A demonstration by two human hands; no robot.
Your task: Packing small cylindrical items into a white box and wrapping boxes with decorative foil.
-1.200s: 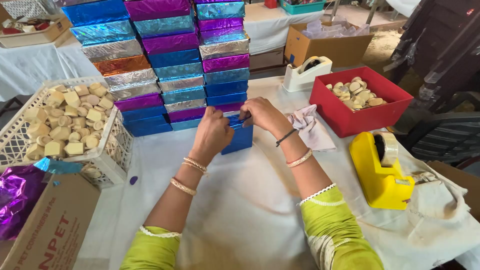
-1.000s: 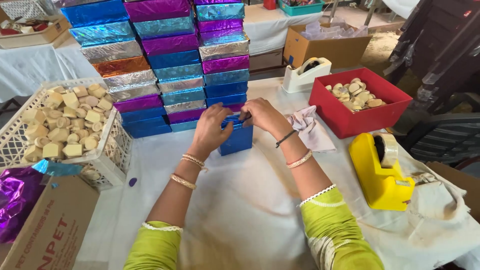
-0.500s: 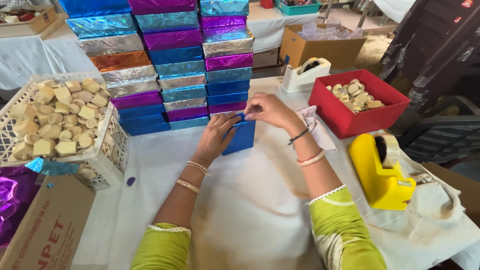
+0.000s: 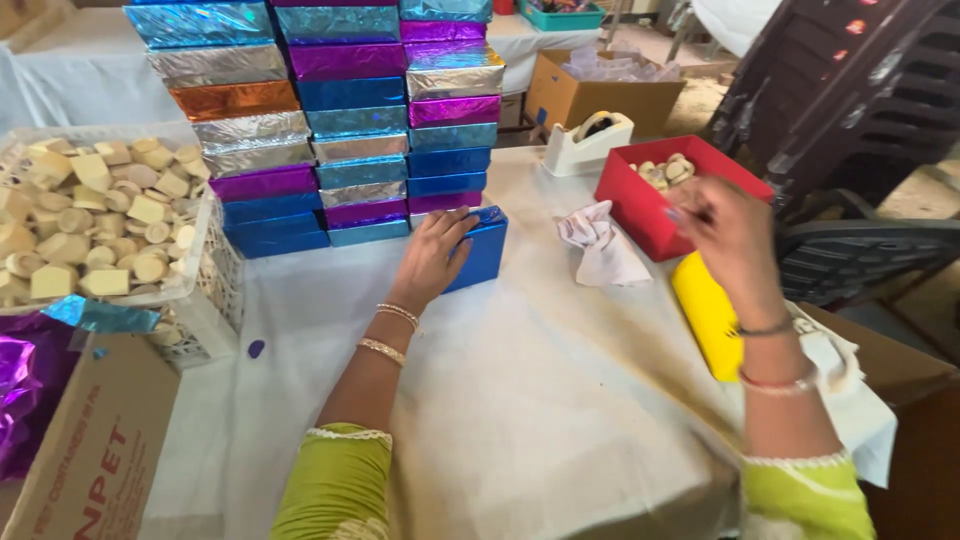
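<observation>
My left hand [image 4: 432, 256] rests flat on a blue foil-wrapped box [image 4: 484, 248] that stands tilted on the white cloth, in front of the stacks of wrapped boxes [image 4: 340, 120]. My right hand [image 4: 728, 240] is raised and blurred above the yellow tape dispenser [image 4: 706, 316], near the red tray [image 4: 640, 206] of pale sweets. I cannot tell whether its fingers pinch anything.
A white crate [image 4: 200, 300] of pale sweets stands at the left, with purple foil [image 4: 28, 390] and a cardboard box [image 4: 100, 450] below it. A crumpled white cloth [image 4: 600, 245], a white tape dispenser [image 4: 588, 140] and a brown carton [image 4: 590, 95] lie behind. Dark stacked chairs [image 4: 850, 110] stand at the right.
My right hand left the blue box and swung right, toward the yellow dispenser and red tray. My left hand stayed on the box. The camera moved closer.
</observation>
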